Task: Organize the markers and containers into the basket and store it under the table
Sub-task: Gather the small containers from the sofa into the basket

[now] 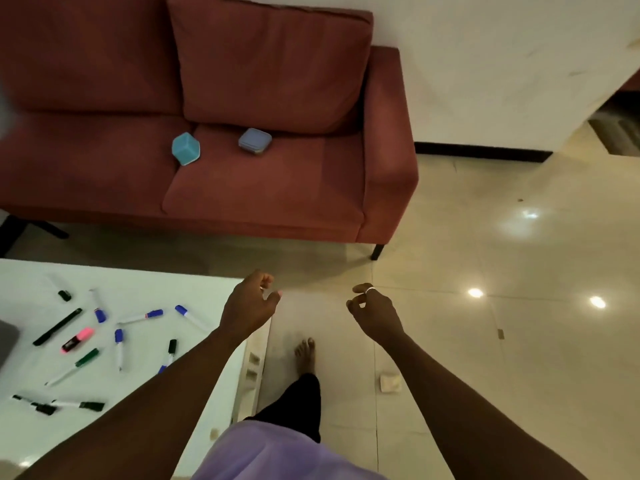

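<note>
Head view: nothing is held in either loosely curled hand (250, 301) (374, 308), so loose markers (100, 315) could be knocked off the table (194, 278).

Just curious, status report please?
Left hand and right hand empty. Markers on table, containers on sofa. Basket unseen.

You wore a loose, pale lilac cloth top (277, 452) over black trousers (294, 400), and your foot (305, 353) was bare. Both forearms were uncovered, without sleeves. A thin silver ring (370, 289) circled a finger of your right hand (375, 311).
</note>
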